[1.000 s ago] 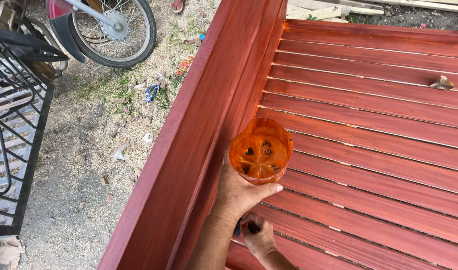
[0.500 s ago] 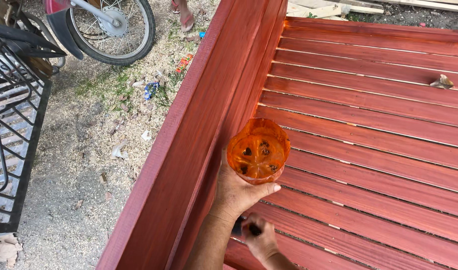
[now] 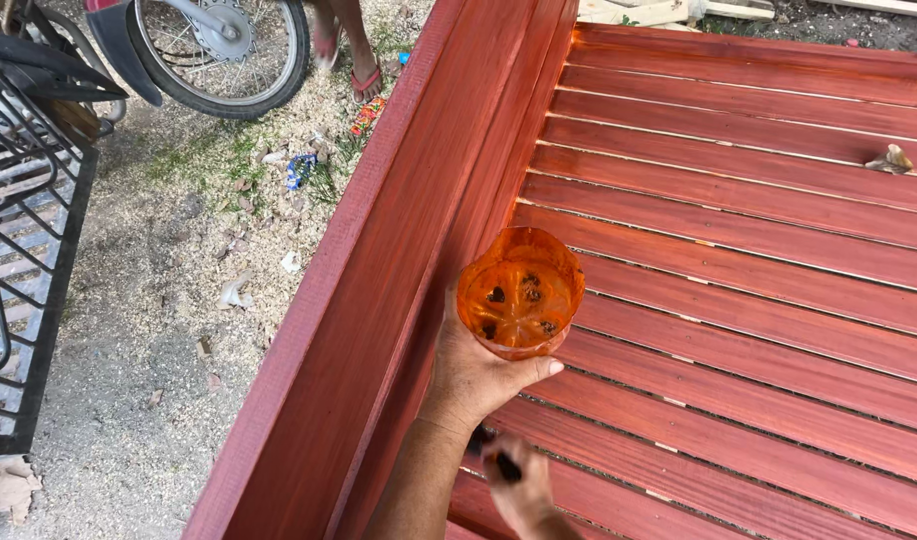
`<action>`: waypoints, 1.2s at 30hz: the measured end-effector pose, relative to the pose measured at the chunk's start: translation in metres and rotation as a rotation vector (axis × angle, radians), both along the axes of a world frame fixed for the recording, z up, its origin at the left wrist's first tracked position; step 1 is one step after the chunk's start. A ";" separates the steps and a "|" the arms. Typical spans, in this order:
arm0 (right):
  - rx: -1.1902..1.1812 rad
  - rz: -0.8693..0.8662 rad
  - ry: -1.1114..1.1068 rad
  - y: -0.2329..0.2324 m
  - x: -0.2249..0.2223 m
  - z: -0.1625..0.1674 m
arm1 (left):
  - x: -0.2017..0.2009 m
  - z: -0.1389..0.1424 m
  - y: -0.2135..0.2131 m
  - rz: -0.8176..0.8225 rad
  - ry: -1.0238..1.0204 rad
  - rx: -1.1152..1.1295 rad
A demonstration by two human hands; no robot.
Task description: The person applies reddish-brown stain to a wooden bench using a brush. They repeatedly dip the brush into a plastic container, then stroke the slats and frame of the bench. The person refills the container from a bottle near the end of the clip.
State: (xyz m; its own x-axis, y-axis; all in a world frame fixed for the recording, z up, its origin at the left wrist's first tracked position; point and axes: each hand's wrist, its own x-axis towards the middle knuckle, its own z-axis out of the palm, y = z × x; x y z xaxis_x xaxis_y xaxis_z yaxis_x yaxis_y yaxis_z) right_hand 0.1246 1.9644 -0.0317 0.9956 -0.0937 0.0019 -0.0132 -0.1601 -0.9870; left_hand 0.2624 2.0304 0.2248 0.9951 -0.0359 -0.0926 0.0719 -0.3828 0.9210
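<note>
Nearest the camera, at the bottom edge, the right hand (image 3: 519, 490) is curled around a dark, thin handle (image 3: 491, 452), probably a brush, though the working end is hidden and blurred; the fingers are clenched on it. Just above, the left hand (image 3: 479, 375) cups an orange see-through plastic cup (image 3: 521, 290) from below, thumb along its near side and fingers wrapped round the base, so the grip is closed on the cup. The cup sits over the slats (image 3: 759, 260), close beside the long side rail (image 3: 399, 260) of a red-stained wooden frame.

The cup looks thin-walled and light, with only a shallow film of stain and a few dark clots at the bottom. Thin plastic like this likely flexes if squeezed, and any stain on the outside would make it slippery, so a low hold around the base, kept upright, seems the safest place to take it.

Further out, a small pale scrap (image 3: 891, 158) lies on a far slat. Left of the rail is sawdust-strewn ground (image 3: 169, 330) with litter, a black metal grille (image 3: 19, 250), a motorbike wheel (image 3: 224, 50), and another person's sandalled foot (image 3: 364, 75).
</note>
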 end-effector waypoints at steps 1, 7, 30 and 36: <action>-0.014 0.064 0.064 0.001 -0.013 0.000 | 0.001 0.001 -0.001 -0.005 0.009 0.020; 0.020 0.018 0.219 -0.010 0.027 0.000 | 0.003 0.001 -0.004 -0.009 0.003 0.068; 0.038 -0.037 0.517 -0.019 0.071 0.013 | 0.012 -0.005 -0.009 -0.005 -0.025 0.018; 0.280 0.108 0.343 -0.007 0.005 -0.012 | 0.015 -0.011 -0.014 -0.019 -0.020 0.017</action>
